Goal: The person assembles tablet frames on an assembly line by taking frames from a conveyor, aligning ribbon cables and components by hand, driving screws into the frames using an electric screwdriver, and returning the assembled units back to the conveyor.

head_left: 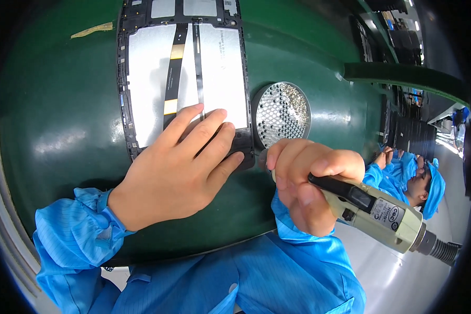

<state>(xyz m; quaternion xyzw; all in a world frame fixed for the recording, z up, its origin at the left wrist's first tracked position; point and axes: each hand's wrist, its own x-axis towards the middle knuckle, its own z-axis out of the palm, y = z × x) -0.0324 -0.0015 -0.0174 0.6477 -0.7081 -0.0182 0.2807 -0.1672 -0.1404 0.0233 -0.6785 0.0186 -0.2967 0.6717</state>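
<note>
A tablet frame with a silvery inner plate and black rim lies on the green work surface in front of me. Down its middle run a black-and-gold flat ribbon cable and a thin black strip. My left hand rests over its near edge, fingers stretched out on the plate and rim. In my right hand is a pale green electric screwdriver with a black lever, its cord end pointing right. My fingers hide its front end, which is near the frame's lower right corner. Beside the frame sits a round dish of small screws.
A strip of yellowish tape lies at the far left of the green mat. A green rail crosses at the right. Beyond it, another person in blue workwear sits by stacked dark parts.
</note>
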